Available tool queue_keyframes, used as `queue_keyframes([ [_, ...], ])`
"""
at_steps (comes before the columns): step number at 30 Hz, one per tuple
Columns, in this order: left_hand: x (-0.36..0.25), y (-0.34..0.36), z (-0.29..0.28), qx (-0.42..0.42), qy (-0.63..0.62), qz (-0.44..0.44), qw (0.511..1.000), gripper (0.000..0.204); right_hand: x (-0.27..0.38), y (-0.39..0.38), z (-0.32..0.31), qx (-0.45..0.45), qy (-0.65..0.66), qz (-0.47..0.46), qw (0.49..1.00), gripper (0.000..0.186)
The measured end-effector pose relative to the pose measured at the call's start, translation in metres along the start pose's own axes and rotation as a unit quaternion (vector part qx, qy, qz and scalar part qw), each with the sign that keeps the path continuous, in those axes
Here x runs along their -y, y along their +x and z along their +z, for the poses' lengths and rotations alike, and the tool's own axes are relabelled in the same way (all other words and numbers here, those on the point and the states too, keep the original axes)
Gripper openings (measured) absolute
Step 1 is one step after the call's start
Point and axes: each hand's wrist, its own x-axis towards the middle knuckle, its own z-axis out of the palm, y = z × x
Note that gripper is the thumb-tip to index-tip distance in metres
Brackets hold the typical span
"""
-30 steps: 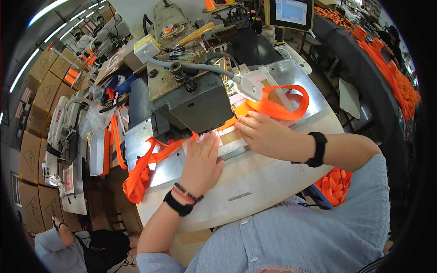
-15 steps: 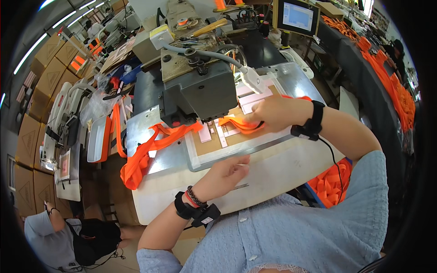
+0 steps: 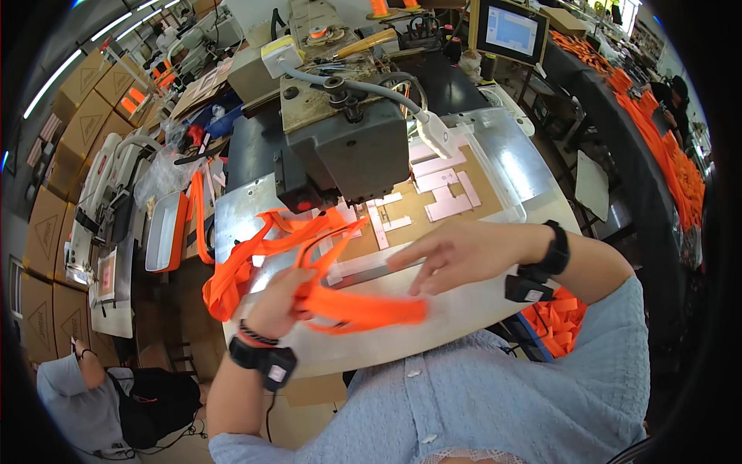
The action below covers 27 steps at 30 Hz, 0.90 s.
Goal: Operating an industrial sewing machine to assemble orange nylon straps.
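My left hand [image 3: 280,303] is closed on an orange strap [image 3: 363,308], whose loose end is smeared by motion and trails right over the white table edge. My right hand [image 3: 468,257] is held apart from it, fingers spread and holding nothing, above the front edge of the sewing plate. Under the dark sewing machine head [image 3: 348,158] lies a brown template board [image 3: 429,203] with pale pink pieces on it and a clear frame around it. More orange straps [image 3: 232,271] are heaped on the metal plate to the left, behind my left hand.
A white tray with an orange side [image 3: 164,236] stands left of the machine. A blue bin of orange straps [image 3: 558,321] sits low at the right. A control screen [image 3: 506,32] is at the back. Another person [image 3: 116,402] is at lower left; cardboard boxes [image 3: 46,232] line the left.
My right hand has let go of the orange strap and drawn back from the template toward me. My left hand has moved left and now grips a strap, which has left the board.
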Motion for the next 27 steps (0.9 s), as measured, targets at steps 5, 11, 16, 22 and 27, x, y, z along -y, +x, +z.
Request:
queue_keyframes([
  [5, -0.036, -0.030, -0.097, -0.083, 0.066, 0.047, 0.993, 0.021, -0.009, -0.086, -0.011, -0.091, 0.132, -0.032, 0.987, 0.057],
  [11, -0.068, -0.024, -0.167, -0.213, 0.371, 0.154, 0.890, 0.033, -0.031, -0.236, 0.045, -0.526, 0.141, -0.161, 0.823, 0.049],
  [16, -0.027, 0.005, -0.220, -0.327, 0.686, 0.272, 0.590, 0.061, -0.028, -0.362, 0.117, -0.723, 0.233, -0.297, 0.579, 0.041],
  [22, -0.017, -0.017, -0.117, -0.393, 0.711, 0.308, 0.496, 0.051, 0.001, -0.418, 0.197, -0.794, 0.157, -0.263, 0.525, 0.042],
  [27, -0.020, -0.034, -0.007, -0.168, 0.656, 0.445, 0.586, 0.045, -0.074, -0.331, 0.163, -0.863, 0.042, 0.123, 0.489, 0.022],
])
